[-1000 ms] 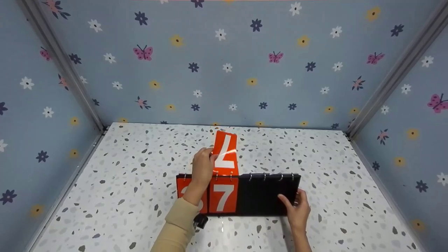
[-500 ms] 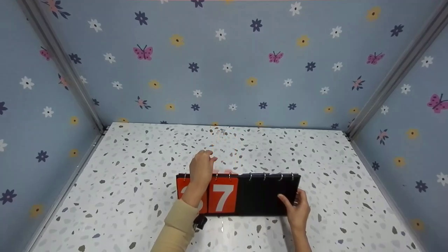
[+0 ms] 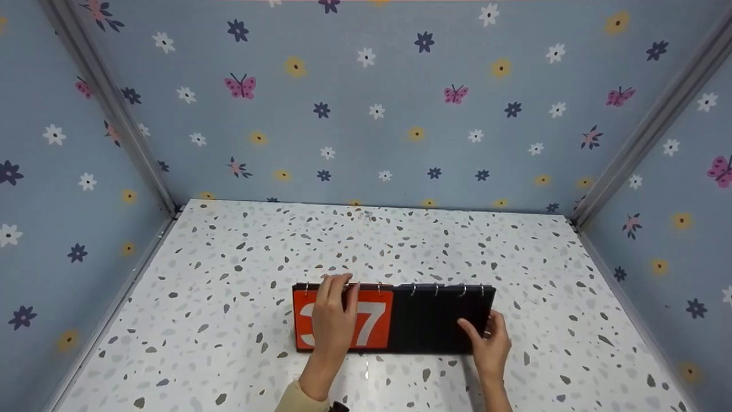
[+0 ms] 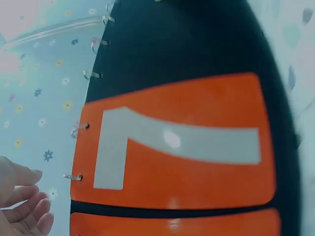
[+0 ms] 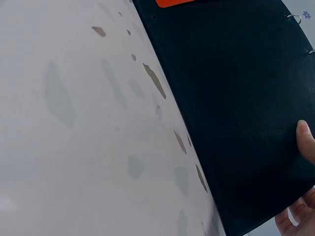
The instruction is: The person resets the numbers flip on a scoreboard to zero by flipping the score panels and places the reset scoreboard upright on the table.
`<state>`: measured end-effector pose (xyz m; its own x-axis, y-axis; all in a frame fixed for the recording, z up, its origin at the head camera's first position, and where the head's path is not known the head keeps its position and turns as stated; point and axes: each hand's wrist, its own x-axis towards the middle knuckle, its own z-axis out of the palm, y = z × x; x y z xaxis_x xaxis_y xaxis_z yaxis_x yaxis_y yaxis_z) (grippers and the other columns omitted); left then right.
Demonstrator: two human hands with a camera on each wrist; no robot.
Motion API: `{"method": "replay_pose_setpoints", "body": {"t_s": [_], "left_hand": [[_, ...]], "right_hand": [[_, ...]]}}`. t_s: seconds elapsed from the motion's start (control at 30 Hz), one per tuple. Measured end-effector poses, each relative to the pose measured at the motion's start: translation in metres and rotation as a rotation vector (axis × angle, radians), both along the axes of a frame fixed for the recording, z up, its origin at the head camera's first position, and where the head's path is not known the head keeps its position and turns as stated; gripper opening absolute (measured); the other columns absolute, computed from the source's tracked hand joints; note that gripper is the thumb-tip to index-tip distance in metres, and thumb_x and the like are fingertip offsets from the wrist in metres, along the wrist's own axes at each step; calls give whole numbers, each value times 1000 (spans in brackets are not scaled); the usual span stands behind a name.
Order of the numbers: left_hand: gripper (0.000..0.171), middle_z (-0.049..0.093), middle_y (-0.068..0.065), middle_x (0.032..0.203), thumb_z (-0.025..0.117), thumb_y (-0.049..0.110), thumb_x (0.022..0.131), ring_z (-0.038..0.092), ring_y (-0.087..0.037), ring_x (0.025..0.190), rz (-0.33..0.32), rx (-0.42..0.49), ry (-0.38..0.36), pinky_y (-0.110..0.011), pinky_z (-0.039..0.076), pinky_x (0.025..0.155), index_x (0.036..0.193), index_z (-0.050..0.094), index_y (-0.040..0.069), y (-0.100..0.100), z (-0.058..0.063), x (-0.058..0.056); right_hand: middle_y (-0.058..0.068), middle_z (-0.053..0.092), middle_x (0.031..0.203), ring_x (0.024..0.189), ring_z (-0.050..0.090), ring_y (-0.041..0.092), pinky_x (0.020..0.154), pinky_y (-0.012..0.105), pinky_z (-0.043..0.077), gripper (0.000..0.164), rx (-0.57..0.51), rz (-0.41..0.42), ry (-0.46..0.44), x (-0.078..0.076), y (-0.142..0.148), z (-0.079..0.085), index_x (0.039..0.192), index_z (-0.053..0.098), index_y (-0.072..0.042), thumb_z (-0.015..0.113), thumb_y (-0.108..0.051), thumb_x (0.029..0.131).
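Note:
A black flip scoreboard (image 3: 429,320) with metal rings along its top edge stands on the table. My right hand (image 3: 489,346) holds its right end, thumb (image 5: 306,142) on the front face and the other fingers behind. On the left half hangs a red card with a white 7 (image 3: 377,320). Beside it, another red card (image 3: 305,326) looks like a 3, largely covered by my left hand (image 3: 334,320). In the left wrist view the fingers (image 4: 24,211) of this hand are loosely bent beyond the ringed edge, apart from the cards and holding nothing.
White speckled table (image 3: 229,297) surrounds the scoreboard. A blue flowered wall (image 3: 366,143) rises behind, with similar panels to the left and right joined at grey corner posts (image 3: 117,114). The scoreboard's right half carries no visible card.
A red card with an upside-down 7, held up by my left hand, has been let go and dropped behind the scoreboard. That hand has come down nearer; the right hand keeps its hold.

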<state>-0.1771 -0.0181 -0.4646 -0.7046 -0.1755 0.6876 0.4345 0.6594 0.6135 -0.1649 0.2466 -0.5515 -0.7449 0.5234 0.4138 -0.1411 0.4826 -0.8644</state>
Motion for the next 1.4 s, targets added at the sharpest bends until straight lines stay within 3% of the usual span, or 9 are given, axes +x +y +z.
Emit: {"method": "replay_pose_setpoints", "body": {"t_s": [0.17,0.37,0.57,0.77,0.83,1.03,1.17,1.27,1.4], "left_hand": [[28,55,-8,91,74,8,75,55,-19,82,16,31,-50,-31,51,71,98,60,2,3,-22,14],[41,53,-9,98,76,14,72,54,-21,86,52,64,-181,-33,50,75,105,56,0,7,-43,22],[44,55,-11,95,78,20,70,56,-23,85,136,49,-218,-35,50,74,102,56,-1,10,-54,24],[47,57,-9,89,81,27,63,56,-21,80,229,7,-238,-36,49,70,94,57,2,13,-61,23],[47,57,-8,88,81,28,62,56,-21,80,249,5,-246,-36,48,69,93,57,3,14,-61,22],[43,57,-7,86,80,29,63,55,-21,78,280,-18,-227,-35,46,66,91,58,4,15,-62,21],[39,55,-5,80,80,25,63,54,-20,73,255,40,-219,-33,46,62,85,57,5,14,-62,20],[34,53,-3,74,80,18,62,52,-17,67,186,162,-238,-29,48,59,81,55,5,11,-60,19],[28,54,-2,69,80,12,63,52,-13,61,108,309,-316,-24,48,56,78,58,4,6,-57,17]], "right_hand": [[7,64,81,67,56,4,57,15,45,44,26,9,15,-3,5,-11,100,56,-5,81,-19,67],[4,64,81,68,56,4,57,15,45,44,31,7,0,-5,9,-20,100,56,-6,81,-21,67],[6,63,78,66,55,4,57,12,43,40,-18,1,41,0,0,-1,96,57,-5,81,-14,65],[-1,63,77,65,54,3,54,14,43,43,50,-2,45,-7,8,-17,98,57,-7,81,-19,66],[4,63,78,66,54,7,55,15,43,44,28,-2,23,-6,7,-14,99,57,-4,81,-17,66],[4,63,79,66,54,5,55,15,42,46,10,7,29,-8,9,-20,100,56,-4,82,-20,65],[5,63,80,67,55,7,55,15,44,45,24,7,39,-7,9,-23,100,56,-5,81,-19,66],[5,63,78,66,56,7,54,16,45,43,27,20,57,-6,9,-20,99,56,-4,81,-18,66],[8,64,80,67,56,8,55,15,44,41,-1,15,29,-2,3,-7,98,56,-2,80,-11,66]]}}
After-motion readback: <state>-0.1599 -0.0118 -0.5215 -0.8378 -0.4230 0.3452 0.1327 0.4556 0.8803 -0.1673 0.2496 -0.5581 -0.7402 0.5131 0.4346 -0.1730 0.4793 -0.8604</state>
